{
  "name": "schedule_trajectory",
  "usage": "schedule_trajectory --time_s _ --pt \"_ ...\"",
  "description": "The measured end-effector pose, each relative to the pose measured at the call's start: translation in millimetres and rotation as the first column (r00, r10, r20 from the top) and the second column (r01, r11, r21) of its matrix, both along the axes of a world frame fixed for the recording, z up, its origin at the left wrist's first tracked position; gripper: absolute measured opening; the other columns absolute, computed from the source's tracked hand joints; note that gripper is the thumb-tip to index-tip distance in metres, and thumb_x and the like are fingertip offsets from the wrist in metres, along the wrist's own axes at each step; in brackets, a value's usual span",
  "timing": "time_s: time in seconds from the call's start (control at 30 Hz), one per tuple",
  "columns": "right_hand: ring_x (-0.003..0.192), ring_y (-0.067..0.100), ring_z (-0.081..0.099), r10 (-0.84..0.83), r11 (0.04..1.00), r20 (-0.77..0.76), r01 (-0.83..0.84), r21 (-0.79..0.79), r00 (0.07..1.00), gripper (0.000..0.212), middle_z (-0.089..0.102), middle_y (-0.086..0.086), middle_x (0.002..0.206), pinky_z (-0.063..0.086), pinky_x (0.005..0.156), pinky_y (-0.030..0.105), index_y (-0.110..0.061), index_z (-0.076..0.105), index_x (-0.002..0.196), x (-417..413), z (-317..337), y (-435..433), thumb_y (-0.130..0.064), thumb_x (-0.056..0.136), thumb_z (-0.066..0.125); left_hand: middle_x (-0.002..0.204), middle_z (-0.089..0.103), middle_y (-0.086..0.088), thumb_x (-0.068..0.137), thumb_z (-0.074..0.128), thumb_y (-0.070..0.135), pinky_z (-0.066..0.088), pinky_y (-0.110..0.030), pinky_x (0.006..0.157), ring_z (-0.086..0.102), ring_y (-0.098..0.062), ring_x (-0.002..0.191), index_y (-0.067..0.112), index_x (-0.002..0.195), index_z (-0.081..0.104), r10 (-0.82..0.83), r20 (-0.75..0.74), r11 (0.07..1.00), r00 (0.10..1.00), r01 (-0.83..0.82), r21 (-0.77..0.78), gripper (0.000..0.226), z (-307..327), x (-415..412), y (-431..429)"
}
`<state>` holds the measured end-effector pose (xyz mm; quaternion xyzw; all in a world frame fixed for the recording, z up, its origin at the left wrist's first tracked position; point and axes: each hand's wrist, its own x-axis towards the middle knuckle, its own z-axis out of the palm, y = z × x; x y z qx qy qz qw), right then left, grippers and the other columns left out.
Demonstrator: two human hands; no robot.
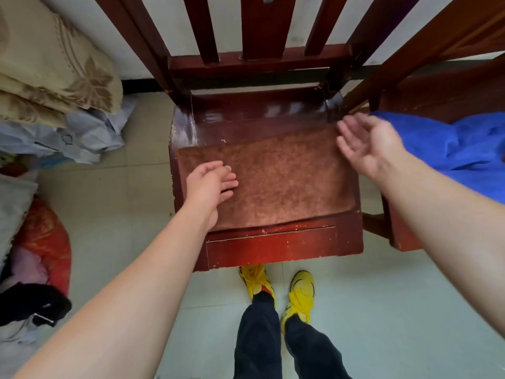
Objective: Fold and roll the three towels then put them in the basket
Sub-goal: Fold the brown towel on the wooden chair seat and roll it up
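Nearest, two legs in dark trousers (273, 337) are standing on a pale tiled floor (396, 310), wearing two yellow shoes (300, 294); two bare forearms are reaching forward over a red-brown wooden chair (273, 250). One brown towel (276, 176) is lying flat across the chair seat, filling most of it; the left hand (210, 181) is resting on the towel's left edge, fingers loosely curled and touching the cloth, gripping nothing that can be seen; the right hand (366, 143) is hovering palm up over the towel's far right corner, fingers spread and released, slightly blurred. Just right of that hand, one blue towel (464, 149) is lying crumpled on a second wooden chair (437, 97). Left of the seat, a heap of clothes and bedding (41, 242) is crowding the floor, with a folded beige blanket (54, 69) sitting on top. Farthest, the chair's four back slats (262, 26) are rising against a white wall (90, 20).
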<state>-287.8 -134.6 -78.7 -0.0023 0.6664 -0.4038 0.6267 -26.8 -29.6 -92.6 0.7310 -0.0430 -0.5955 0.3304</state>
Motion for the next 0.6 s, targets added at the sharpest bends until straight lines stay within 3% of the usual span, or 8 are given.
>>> schedule_trajectory --time_s 0.1,0.17,0.33,0.4,0.43,0.5,0.53,0.6 --pt "0.092 0.015 0.072 0.162 0.98 0.149 -0.176 0.093 0.976 0.016 0.074 0.002 0.102 0.055 0.069 0.029 -0.016 0.061 0.109 27.9 -9.6 56.6 -0.016 0.095 0.052 0.085 0.075 -0.009 0.092 0.057 0.016 0.058 -0.029 0.064 0.074 -0.022 0.079 0.012 0.102 0.062 -0.007 -0.065 0.99 0.998 0.016 0.142 0.012 -1.4 -7.7 41.2" --pt "0.091 0.016 0.072 0.194 0.958 0.151 -0.221 0.186 0.969 0.015 0.074 0.004 0.102 0.053 0.072 0.03 -0.015 0.061 0.107 21.6 -20.9 94.4 -0.016 0.095 0.051 0.08 0.076 -0.009 0.093 0.056 0.014 0.058 -0.026 0.059 0.074 -0.022 0.076 0.009 0.098 0.062 0.049 -0.055 0.976 0.997 -0.036 0.214 0.009 -6.1 0.4 70.9" --pt "0.078 0.012 0.073 0.201 0.949 -0.134 -0.159 0.273 0.97 0.014 0.072 0.005 0.096 0.053 0.068 0.024 -0.013 0.061 0.097 -51.4 -20.4 119.8 -0.019 0.096 0.048 0.074 0.074 -0.012 0.091 0.06 0.009 0.058 -0.023 0.057 0.073 -0.02 0.067 0.004 0.093 0.064 0.054 0.037 0.977 0.998 -0.06 0.207 0.007 -7.7 22.7 101.4" --pt "0.065 0.007 0.07 0.341 0.919 -0.358 -0.227 0.323 0.869 0.01 0.071 0.005 0.087 0.053 0.059 0.021 -0.012 0.064 0.088 -64.0 -14.8 115.9 -0.017 0.091 0.056 0.073 0.072 -0.014 0.088 0.062 0.007 0.058 -0.027 0.057 0.069 -0.02 0.056 0.008 0.085 0.065 -0.069 0.184 0.972 0.98 0.024 0.235 0.004 -3.6 23.3 100.7" --pt "0.062 0.007 0.068 0.428 0.896 -0.487 -0.289 0.337 0.762 0.01 0.07 0.004 0.082 0.053 0.059 0.023 -0.01 0.067 0.085 -65.5 -15.1 112.3 -0.017 0.087 0.061 0.073 0.07 -0.013 0.086 0.064 0.006 0.057 -0.031 0.061 0.066 -0.022 0.057 0.011 0.08 0.063 -0.19 0.331 0.963 0.924 0.111 0.244 0.007 -2.8 24.5 99.3" --pt "0.071 0.012 0.065 0.529 0.84 -0.676 -0.433 0.327 0.514 0.015 0.07 0.001 0.081 0.054 0.072 0.031 -0.012 0.071 0.087 -57.2 -13.2 97.9 -0.025 0.079 0.069 0.079 0.063 -0.005 0.079 0.069 0.011 0.053 -0.035 0.072 0.062 -0.025 0.074 0.017 0.082 0.062 -0.456 0.647 0.879 0.611 0.423 0.22 0.009 3.6 24.7 90.0" --pt "0.078 0.013 0.064 0.551 0.806 -0.711 -0.5 0.317 0.437 0.022 0.071 0.0 0.085 0.053 0.08 0.033 -0.016 0.071 0.091 -47.5 -11.5 89.6 -0.033 0.077 0.072 0.089 0.06 -0.003 0.076 0.071 0.016 0.049 -0.035 0.076 0.06 -0.026 0.087 0.018 0.092 0.064 -0.533 0.754 0.752 0.384 0.624 0.214 0.017 8.1 22.6 83.0" --pt "0.086 0.015 0.061 0.627 0.705 -0.71 -0.621 0.343 0.32 0.046 0.068 -0.003 0.093 0.051 0.084 0.034 -0.019 0.067 0.106 -25.8 -12.6 77.2 -0.047 0.072 0.076 0.123 0.053 -0.009 0.071 0.077 0.032 0.044 -0.041 0.091 0.049 -0.03 0.117 0.019 0.124 0.057 -0.56 0.828 0.367 -0.003 0.896 0.251 0.058 6.9 16.9 64.6"
